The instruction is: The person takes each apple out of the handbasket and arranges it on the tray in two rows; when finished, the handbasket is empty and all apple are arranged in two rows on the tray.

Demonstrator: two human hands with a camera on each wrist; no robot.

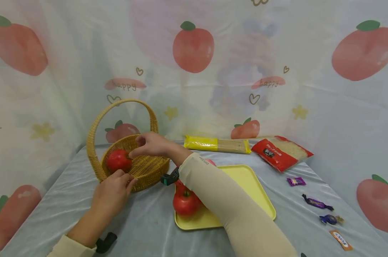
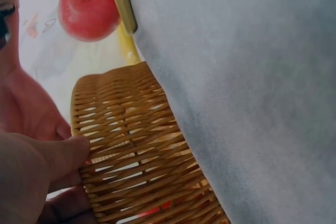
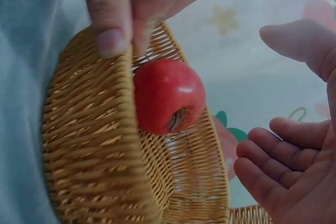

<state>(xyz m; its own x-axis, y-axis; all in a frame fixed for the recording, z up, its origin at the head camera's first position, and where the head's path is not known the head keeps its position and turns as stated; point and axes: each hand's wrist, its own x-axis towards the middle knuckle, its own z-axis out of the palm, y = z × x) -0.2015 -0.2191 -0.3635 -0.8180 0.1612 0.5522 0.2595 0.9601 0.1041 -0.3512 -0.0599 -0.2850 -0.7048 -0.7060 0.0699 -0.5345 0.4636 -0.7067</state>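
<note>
A red apple (image 1: 118,160) lies inside the wicker basket (image 1: 152,177), near its left side. My left hand (image 1: 113,192) pinches the basket's near rim between thumb and fingers; the left wrist view shows the thumb on the woven wall (image 2: 136,145). Over the basket hovers my right hand (image 1: 153,144), its fingers loosely bent with nothing between them. In the right wrist view, the palm of that hand (image 3: 294,166) faces the apple (image 3: 170,95) and stands apart from it. More red apples (image 1: 185,203) sit on a yellow tray (image 1: 261,192), partly covered by my right forearm.
Behind the tray lies a yellow pack of noodles (image 1: 216,144), with a red bag (image 1: 282,152) beside it. Several wrapped sweets (image 1: 317,202) line the table's right side. The basket's tall handle (image 1: 121,101) arches over its left and back. A printed curtain hangs behind.
</note>
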